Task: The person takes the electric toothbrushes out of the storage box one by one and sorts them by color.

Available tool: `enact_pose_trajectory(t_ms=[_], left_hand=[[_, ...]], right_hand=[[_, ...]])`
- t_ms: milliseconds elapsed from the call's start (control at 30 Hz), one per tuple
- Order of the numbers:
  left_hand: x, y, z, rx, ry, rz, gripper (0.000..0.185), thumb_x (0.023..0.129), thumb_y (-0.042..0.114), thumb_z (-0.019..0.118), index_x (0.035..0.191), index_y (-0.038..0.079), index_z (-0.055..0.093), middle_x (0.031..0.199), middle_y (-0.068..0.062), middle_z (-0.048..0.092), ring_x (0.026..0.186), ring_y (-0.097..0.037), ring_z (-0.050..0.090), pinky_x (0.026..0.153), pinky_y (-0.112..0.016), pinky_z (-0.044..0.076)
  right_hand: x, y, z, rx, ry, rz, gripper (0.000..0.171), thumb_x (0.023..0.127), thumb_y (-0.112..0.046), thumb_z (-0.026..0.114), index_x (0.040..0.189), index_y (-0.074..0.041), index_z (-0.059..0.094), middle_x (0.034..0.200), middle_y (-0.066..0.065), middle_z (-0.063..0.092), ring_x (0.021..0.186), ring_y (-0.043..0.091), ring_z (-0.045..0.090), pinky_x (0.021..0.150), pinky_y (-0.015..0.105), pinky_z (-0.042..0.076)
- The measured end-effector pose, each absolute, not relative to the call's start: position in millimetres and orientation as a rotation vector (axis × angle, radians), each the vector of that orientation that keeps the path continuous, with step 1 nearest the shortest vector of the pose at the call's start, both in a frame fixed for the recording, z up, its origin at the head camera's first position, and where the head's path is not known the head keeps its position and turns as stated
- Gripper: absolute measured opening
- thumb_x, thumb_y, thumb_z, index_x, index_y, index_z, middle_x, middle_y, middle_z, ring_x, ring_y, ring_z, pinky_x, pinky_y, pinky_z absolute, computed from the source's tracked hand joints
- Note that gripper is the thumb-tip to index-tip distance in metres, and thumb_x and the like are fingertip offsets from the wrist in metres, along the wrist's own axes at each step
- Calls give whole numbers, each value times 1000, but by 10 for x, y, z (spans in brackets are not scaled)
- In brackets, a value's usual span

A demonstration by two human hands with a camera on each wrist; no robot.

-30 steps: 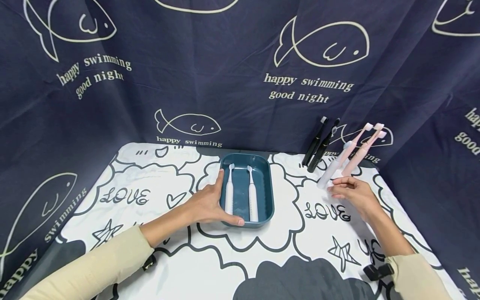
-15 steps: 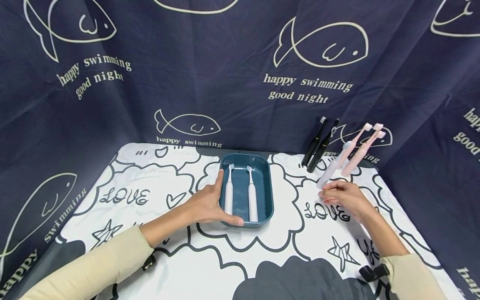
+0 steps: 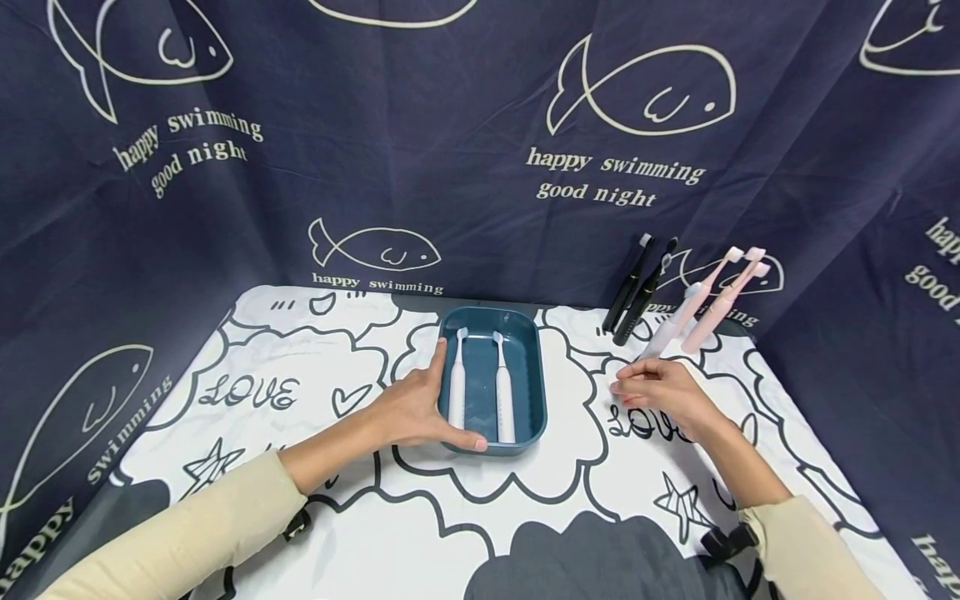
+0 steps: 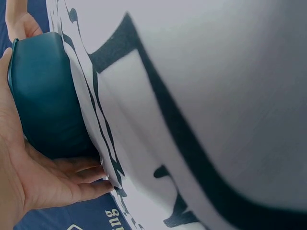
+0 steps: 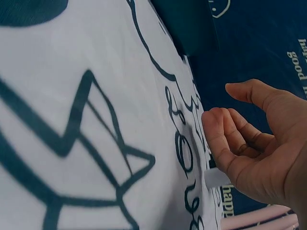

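Observation:
A dark teal tray (image 3: 482, 379) holds two white electric toothbrushes, one on the left (image 3: 457, 387) and one on the right (image 3: 505, 396), lying side by side. My left hand (image 3: 412, 408) rests against the tray's near left corner, thumb along the front wall and fingers down the left side. In the left wrist view those fingers reach to the cloth under the tray wall (image 4: 48, 96). My right hand (image 3: 667, 392) hovers right of the tray, fingers loosely bent, thumb apart, nothing between them. Just behind it stands another white toothbrush (image 3: 666, 336), its base hidden by the hand.
Pink electric toothbrushes (image 3: 712, 321) stand at the back right, with black ones (image 3: 637, 308) beside them near the curtain (image 3: 480, 167). A black-and-white patterned cloth (image 3: 300, 467) covers the table.
My right hand has moved left, away from the pink toothbrushes, and now covers the standing white toothbrush's base. The left hand and the tray have stayed still.

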State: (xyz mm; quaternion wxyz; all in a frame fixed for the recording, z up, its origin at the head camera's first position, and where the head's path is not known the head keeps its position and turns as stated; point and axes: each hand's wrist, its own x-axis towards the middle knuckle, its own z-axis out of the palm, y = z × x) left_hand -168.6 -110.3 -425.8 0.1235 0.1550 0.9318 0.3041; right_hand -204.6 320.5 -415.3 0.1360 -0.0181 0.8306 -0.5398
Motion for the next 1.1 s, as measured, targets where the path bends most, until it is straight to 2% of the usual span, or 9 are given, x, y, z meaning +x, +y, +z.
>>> enact_pose_trajectory(t_ms=[300,700,1100], left_hand=[[-1690,-1102,-4269,460,2714,887,173,66,85,94,181,14,-14,167,-32,54,149,-43,61,115,-58,57],[-1688,-1112,-4275,463,2724,880,174,66,85,94,181,13,-15,164,-31,58,148,-42,63,116,-58,56],[-1692,-1104,-4281,463,2723,885,175,65,85,95,181,12,-13,165,-29,58,148,-41,63,114,-58,57]], right_hand=[[-2079,3010,-4106,-80,2390,-1569,44,107,-16,77,136,14,63,108,-1,78,96,10,81,88,26,66],[-2161,2697,-4019,-131,2282,-1733,39,107,-8,72,134,18,61,101,-3,82,93,13,82,86,26,67],[-2247,2321,-3957,-170,2227,-1775,37,105,-2,70,132,20,61,98,-3,82,90,11,81,85,25,67]])
